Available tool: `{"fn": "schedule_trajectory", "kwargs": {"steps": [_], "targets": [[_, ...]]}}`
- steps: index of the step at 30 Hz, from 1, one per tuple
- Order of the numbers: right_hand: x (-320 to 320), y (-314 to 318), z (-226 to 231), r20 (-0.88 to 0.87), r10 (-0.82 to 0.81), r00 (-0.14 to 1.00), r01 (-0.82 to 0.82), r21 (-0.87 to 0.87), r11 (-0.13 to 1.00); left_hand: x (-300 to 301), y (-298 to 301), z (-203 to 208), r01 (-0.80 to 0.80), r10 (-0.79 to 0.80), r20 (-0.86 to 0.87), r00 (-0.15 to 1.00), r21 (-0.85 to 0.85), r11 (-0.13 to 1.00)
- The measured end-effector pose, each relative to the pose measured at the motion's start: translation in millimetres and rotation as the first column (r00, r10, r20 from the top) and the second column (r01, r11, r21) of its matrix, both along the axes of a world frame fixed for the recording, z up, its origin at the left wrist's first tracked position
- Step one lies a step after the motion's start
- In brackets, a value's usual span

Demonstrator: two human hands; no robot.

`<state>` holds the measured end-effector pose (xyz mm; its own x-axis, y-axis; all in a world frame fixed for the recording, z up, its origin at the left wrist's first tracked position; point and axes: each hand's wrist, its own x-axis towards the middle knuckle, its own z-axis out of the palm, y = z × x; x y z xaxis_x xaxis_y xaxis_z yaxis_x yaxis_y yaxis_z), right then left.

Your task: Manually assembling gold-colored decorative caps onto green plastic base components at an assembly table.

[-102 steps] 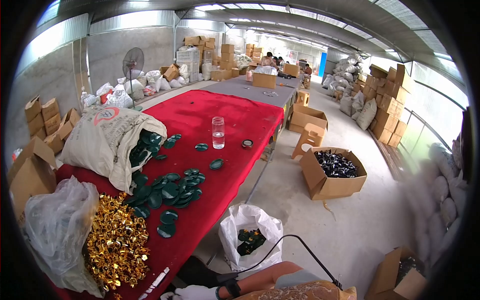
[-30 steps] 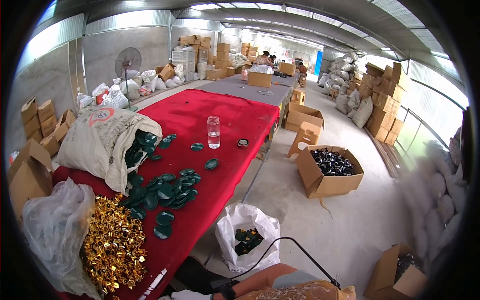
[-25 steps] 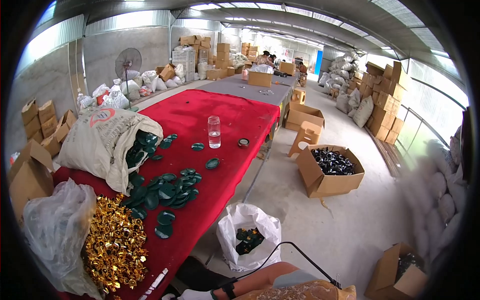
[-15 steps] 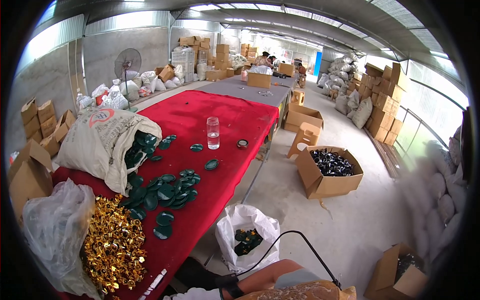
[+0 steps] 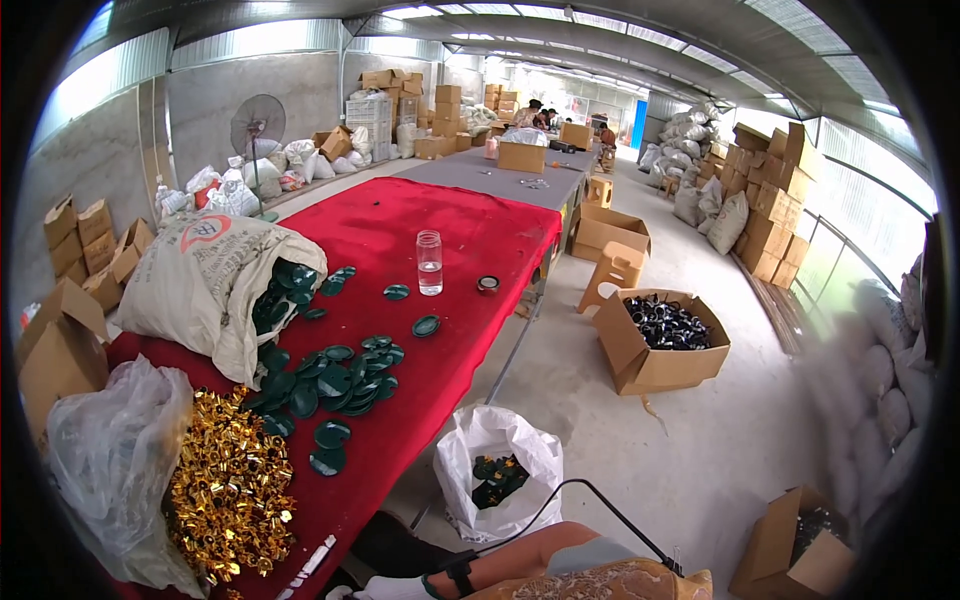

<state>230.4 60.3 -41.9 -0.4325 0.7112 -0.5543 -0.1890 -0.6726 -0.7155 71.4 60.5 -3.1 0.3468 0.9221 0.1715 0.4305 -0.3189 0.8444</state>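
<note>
At the lower edge my right hand point(image 5: 392, 589) shows in part, in a white glove with a black strap above the wrist. Its fingers are cut off by the frame, so whether it holds anything is hidden. My left hand is out of view. Nearby, on the red cloth point(image 5: 470, 262), lies a heap of small shiny gold parts point(image 5: 232, 485). Beyond the heap, dark green oval discs point(image 5: 335, 380) spill from a woven sack point(image 5: 200, 290). A white bag point(image 5: 452, 470) on the floor beside the table contains green pieces with gold bits.
A clear plastic bag point(image 5: 118, 455) lies left of the gold heap. A clear bottle point(image 5: 429, 270) and a small round lid point(image 5: 488, 285) stand on the cloth. Right of the table are a plastic stool point(image 5: 617, 262) and a carton point(image 5: 650, 372) of black parts. A black cable point(image 5: 625, 507) arcs near my arm.
The gloved hand and wrist have shifted slightly at the lower edge. The whole view has moved a little; the things on the table look unmoved.
</note>
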Motion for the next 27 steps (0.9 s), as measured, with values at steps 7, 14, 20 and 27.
{"fn": "schedule_trajectory", "kwargs": {"steps": [7, 14, 20, 27], "targets": [[-3.7, -1.5, 17.4, 0.584, -0.464, 0.666, -0.502, 0.811, 0.3, -15.6, 21.4, 2.7, 0.29, 0.546, 0.53, 0.649, -0.836, 0.467], [-14.8, -5.2, -9.6, 0.592, -0.483, 0.645, -0.485, 0.806, 0.339, -24.5, 7.9, -13.9, 0.263, 0.184, 0.54, 0.821, -0.646, 0.717], [-3.6, 4.2, -1.3, -0.005, -0.028, 1.0, 0.028, 0.066, 0.997, -5.7, 0.2, 4.7, -0.061, 0.13, 0.2, 0.971, -0.319, 0.946], [-0.4, 11.1, 23.2, 0.657, -0.3, 0.692, -0.381, 0.685, 0.621, 2.2, -1.8, 30.5, -0.014, 0.175, 0.285, 0.943, -0.49, 0.872]]}}
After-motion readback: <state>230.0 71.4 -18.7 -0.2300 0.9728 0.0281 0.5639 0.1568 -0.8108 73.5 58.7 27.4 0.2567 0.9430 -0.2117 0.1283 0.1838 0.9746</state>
